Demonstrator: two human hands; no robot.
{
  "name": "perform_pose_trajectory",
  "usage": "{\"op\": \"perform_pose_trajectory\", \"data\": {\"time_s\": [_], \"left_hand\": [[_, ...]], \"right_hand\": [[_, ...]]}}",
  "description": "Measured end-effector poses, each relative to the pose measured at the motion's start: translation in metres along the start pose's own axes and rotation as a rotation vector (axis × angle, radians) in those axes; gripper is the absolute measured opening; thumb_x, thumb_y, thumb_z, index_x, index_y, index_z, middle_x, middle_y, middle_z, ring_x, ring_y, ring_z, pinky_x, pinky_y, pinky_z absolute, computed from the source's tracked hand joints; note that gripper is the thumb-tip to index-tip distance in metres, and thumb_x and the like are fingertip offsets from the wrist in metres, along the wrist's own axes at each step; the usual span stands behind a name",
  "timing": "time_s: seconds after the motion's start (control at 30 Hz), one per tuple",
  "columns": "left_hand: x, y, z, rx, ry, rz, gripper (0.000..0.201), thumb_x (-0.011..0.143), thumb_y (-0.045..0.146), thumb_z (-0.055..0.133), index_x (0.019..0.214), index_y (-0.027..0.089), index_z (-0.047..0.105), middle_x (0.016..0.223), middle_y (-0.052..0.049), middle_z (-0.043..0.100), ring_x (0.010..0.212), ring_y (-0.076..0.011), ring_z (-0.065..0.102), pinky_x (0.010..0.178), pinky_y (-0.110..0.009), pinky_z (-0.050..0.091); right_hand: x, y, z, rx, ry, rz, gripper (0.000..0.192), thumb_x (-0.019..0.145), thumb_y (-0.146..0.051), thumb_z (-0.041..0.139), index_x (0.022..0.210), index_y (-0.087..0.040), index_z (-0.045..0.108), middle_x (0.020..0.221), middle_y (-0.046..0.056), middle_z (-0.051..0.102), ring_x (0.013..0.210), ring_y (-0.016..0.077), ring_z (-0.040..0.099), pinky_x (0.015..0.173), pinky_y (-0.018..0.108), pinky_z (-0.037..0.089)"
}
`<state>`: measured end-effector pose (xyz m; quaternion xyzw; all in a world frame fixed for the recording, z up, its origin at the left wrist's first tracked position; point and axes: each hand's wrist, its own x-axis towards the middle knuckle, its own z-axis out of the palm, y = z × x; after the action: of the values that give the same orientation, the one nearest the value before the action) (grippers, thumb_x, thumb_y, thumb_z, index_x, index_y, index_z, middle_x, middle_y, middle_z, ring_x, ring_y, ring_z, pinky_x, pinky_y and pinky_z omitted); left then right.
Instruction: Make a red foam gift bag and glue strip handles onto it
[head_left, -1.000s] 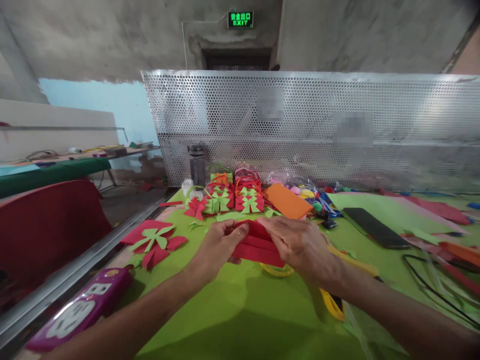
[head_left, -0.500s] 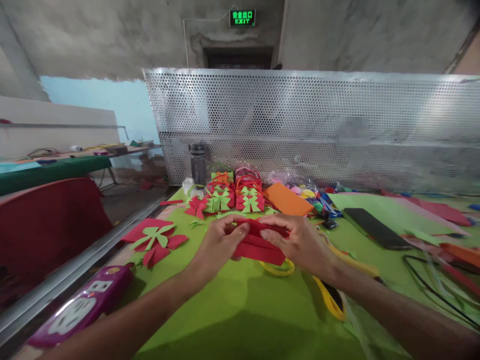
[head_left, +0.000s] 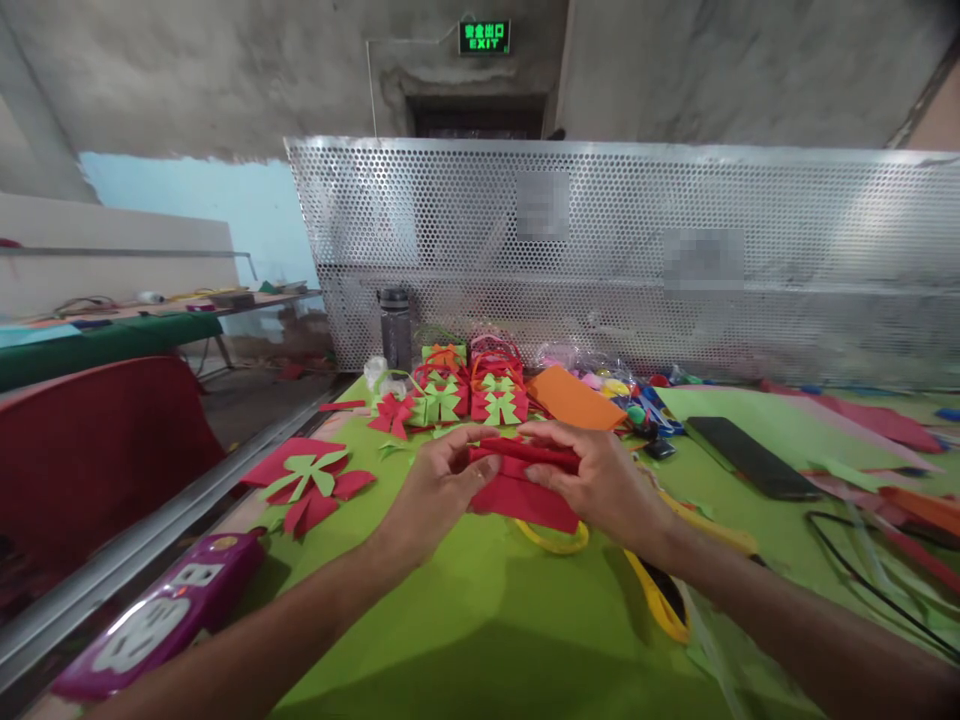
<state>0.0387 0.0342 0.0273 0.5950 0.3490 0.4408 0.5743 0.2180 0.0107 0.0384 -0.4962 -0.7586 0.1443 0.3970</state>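
A folded piece of red felt-like sheet [head_left: 517,497] is held between my two hands, just above the green work surface [head_left: 480,610]. My left hand [head_left: 448,482] pinches its left end, thumb on the near face. At the other end my right hand [head_left: 581,480] grips it the same way, with the thumb pressing along a fold. The fingertips behind the sheet are hidden. Yellow-handled scissors [head_left: 656,597] lie beneath and beside my right hand, one loop showing below the red sheet. Beyond my hands stand small red and green bags [head_left: 499,400] with bows on their fronts.
On the left lie red pieces with a green bow shape [head_left: 307,475] and a purple pouch-like case [head_left: 161,615]. A dark bottle [head_left: 395,328] stands before the perforated metal screen [head_left: 600,220]. An orange sheet [head_left: 576,397], a black phone [head_left: 750,457] and a cable [head_left: 862,570] lie right.
The red sheet has tilted slightly between my hands, so its lower flap shows more broadly and reaches a little further right. Both hands keep their hold with small finger shifts.
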Motion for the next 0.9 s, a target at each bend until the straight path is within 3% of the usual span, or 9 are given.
{"op": "perform_pose_trajectory", "data": {"time_s": [0.1,0.2,0.3,0.37,0.53,0.77,0.9], "left_hand": [[0.0007,-0.0006,0.0004,-0.043,0.010,-0.015,0.040,0.068,0.030,0.071,0.103,0.014,0.058,0.085,-0.005,0.067,0.068,-0.0144,0.062,0.059,-0.024,0.048],[0.0008,0.0000,0.0017,-0.091,-0.009,-0.005,0.040,0.066,0.028,0.073,0.102,0.014,0.059,0.086,-0.005,0.068,0.072,-0.0162,0.063,0.066,-0.026,0.049],[-0.0006,0.0019,0.0028,-0.128,-0.068,0.006,0.043,0.064,0.026,0.076,0.103,0.016,0.060,0.091,-0.005,0.069,0.077,-0.0172,0.064,0.071,-0.028,0.050],[-0.0013,0.0031,0.0028,-0.164,-0.067,-0.016,0.039,0.068,0.032,0.073,0.102,0.017,0.061,0.091,-0.005,0.069,0.077,-0.0166,0.064,0.071,-0.027,0.050],[0.0024,0.0047,-0.0002,-0.322,0.009,-0.136,0.037,0.077,0.045,0.060,0.095,0.012,0.065,0.080,-0.008,0.070,0.067,-0.0167,0.063,0.060,-0.026,0.049],[0.0055,0.0036,-0.0048,-0.245,-0.097,-0.183,0.024,0.068,0.022,0.072,0.090,0.014,0.068,0.080,-0.006,0.071,0.063,-0.0132,0.064,0.060,-0.023,0.051],[0.0065,0.0008,-0.0027,-0.193,-0.022,-0.213,0.015,0.067,0.017,0.072,0.081,0.013,0.069,0.070,-0.004,0.071,0.054,-0.0103,0.062,0.052,-0.018,0.049]], "right_hand": [[0.0005,0.0022,-0.0006,0.043,0.012,0.005,0.033,0.078,-0.026,0.061,0.110,-0.021,0.061,0.099,0.004,0.070,0.086,0.0183,0.064,0.074,0.030,0.049],[0.0010,0.0017,-0.0013,0.062,0.016,-0.020,0.020,0.084,-0.031,0.053,0.093,-0.018,0.065,0.081,0.002,0.068,0.070,0.0152,0.060,0.062,0.026,0.046],[0.0027,0.0027,-0.0028,0.046,0.028,-0.010,0.030,0.087,-0.035,0.046,0.069,-0.016,0.059,0.061,-0.001,0.056,0.056,0.0114,0.048,0.051,0.023,0.037],[0.0040,0.0043,-0.0037,0.029,0.034,0.002,0.033,0.087,-0.037,0.046,0.063,-0.016,0.053,0.057,-0.003,0.048,0.053,0.0103,0.041,0.049,0.023,0.032],[0.0050,0.0055,-0.0037,0.014,0.016,-0.002,0.031,0.086,-0.034,0.046,0.060,-0.017,0.047,0.056,-0.005,0.038,0.054,0.0097,0.034,0.051,0.023,0.029],[0.0031,0.0032,-0.0033,0.010,-0.002,-0.014,0.028,0.086,-0.034,0.046,0.066,-0.016,0.056,0.057,-0.003,0.045,0.055,0.0107,0.039,0.051,0.024,0.031],[0.0019,0.0002,-0.0047,0.001,0.013,-0.011,0.027,0.085,-0.032,0.048,0.070,-0.015,0.062,0.057,-0.002,0.052,0.054,0.0106,0.043,0.050,0.023,0.033]]}}
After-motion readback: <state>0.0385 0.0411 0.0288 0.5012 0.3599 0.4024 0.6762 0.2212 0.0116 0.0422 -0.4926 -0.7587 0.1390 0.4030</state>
